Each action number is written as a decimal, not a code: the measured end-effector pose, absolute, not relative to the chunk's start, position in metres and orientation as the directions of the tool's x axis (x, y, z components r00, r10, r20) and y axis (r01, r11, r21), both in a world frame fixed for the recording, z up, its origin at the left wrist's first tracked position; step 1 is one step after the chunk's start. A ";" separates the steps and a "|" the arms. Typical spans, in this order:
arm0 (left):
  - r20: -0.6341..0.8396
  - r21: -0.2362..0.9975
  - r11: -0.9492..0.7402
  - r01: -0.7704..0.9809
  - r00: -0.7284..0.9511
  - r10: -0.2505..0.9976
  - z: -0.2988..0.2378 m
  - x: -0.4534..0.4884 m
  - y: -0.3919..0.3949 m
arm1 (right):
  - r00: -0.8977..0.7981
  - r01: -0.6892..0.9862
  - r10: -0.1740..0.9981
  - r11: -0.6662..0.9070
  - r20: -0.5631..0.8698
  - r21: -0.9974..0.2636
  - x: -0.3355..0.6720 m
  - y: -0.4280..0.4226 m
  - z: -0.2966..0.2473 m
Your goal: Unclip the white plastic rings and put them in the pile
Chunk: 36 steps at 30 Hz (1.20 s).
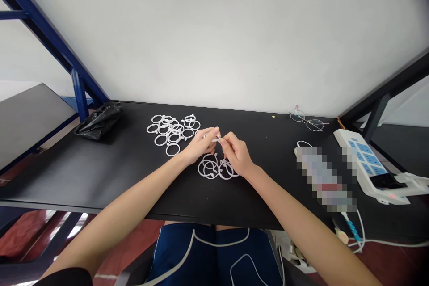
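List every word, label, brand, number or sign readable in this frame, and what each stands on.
None can be read.
Power strip: any markings are too small to make out.
Pixelated object: blocked out, so any text is unreadable.
White rings and black bag: no lettering discernible.

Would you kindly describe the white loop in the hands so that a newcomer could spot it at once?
On the black table, the left hand and right hand come together just beyond the nearer group of white rings. Held between them is the white loop, partly hidden; it alone is grasped, while its neighbours lie on the tabletop.
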<state>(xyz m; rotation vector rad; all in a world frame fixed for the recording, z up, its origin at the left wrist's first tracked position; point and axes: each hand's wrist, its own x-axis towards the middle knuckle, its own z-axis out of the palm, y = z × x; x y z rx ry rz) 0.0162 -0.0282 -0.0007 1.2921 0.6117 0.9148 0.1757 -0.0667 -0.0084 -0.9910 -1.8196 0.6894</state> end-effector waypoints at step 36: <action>0.133 0.985 -0.057 -0.165 0.494 0.859 0.002 0.017 -0.029 | -0.245 0.359 0.828 0.560 0.504 -0.747 0.176 -0.066 -0.010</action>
